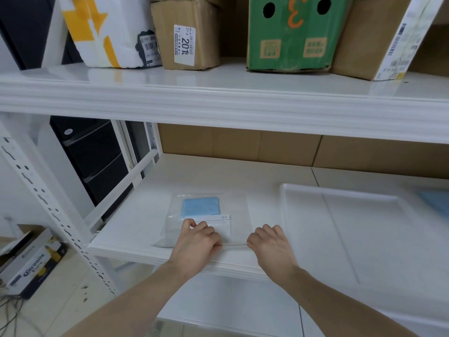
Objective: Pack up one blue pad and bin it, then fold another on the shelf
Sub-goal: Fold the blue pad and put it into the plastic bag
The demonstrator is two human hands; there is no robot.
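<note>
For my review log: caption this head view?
Both hands, left hand and right hand, pinch the clear plastic bag's near edge; folded blue pad inside.

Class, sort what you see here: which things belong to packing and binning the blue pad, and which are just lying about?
Part of the job:
- folded blue pad inside the clear bag
- left hand and right hand, pinching the bag's near edge
- white bin
- second blue pad

Lying about:
- green box
- labelled brown box
- black drawers

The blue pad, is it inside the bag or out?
Inside. The folded blue pad shows through the clear bag, while the left hand and right hand pinch its near edge.
</note>
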